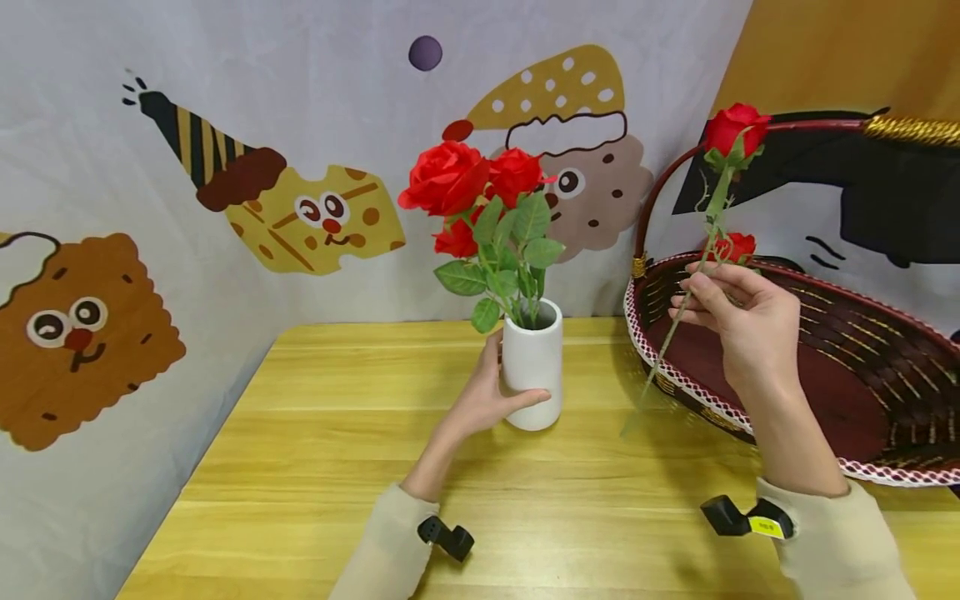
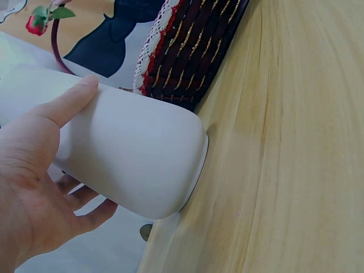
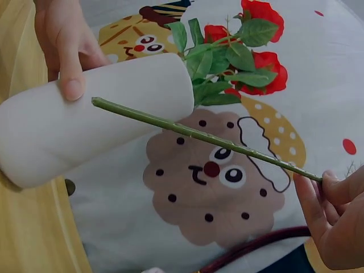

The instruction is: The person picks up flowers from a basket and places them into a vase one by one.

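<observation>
A white vase [image 1: 534, 375] stands on the wooden table with several red roses [image 1: 448, 179] and green leaves rising from its mouth. My left hand [image 1: 495, 392] grips the vase around its side, thumb across the front; the left wrist view shows the fingers behind it. To the right, my right hand [image 1: 753, 312] pinches the thin stem of a single red rose [image 1: 737, 133] between thumb and fingers. The rose's bloom is up and its bare stem [image 3: 193, 133] slants down toward the left, apart from the vase. In the right wrist view its cut end appears in front of the vase.
A dark woven basket [image 1: 690, 392] with white-and-red trim and a tall handle stands at the right, behind my right hand. Another red rose [image 1: 733, 247] shows at its far rim. Behind the wooden table [image 1: 337, 467] hangs a cloth backdrop [image 1: 337, 83] with cartoon figures.
</observation>
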`<state>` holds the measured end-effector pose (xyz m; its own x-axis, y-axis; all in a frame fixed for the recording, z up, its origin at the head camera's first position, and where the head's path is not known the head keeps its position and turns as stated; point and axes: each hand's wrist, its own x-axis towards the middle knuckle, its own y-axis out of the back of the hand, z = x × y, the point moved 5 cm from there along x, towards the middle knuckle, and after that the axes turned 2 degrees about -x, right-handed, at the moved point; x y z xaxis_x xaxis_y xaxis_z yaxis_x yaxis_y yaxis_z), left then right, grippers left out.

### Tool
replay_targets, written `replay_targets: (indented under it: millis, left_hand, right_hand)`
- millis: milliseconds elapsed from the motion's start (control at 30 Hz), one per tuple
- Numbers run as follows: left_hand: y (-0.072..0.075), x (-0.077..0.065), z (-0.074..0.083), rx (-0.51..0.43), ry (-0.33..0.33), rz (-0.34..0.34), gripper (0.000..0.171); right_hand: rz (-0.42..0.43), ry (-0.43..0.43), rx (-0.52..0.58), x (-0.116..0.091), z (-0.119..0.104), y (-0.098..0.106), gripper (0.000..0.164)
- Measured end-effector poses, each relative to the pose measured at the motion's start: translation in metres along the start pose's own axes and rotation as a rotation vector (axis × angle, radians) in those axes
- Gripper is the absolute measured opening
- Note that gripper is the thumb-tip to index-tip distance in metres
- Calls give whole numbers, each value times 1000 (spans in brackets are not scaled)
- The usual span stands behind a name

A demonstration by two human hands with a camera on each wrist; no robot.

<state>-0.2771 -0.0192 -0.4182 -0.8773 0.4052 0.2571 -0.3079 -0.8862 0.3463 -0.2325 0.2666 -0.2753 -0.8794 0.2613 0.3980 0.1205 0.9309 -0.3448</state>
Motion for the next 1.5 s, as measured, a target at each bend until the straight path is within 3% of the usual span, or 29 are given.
replay_targets:
  millis: [233,467,800,1200,1500]
  left_hand:
    - [1,0,0,-14,-1,3,104]
    - [1,0,3,-7,2,1,104]
    - [7,-12,43,-16,12,-9,98]
    - [6,-11,41,-11,9,4,97]
    - [7,-13,48,-22,14,-8,96]
  right_hand:
    - [44,60,6,9,-11,-17,20]
    - [65,173,25,19,-26,-34,19]
    - [94,266,94,33,-38,-53,23]
    - [136,322,112,40,-41,-66,22]
    - [62,345,26,36,-29,-79,17]
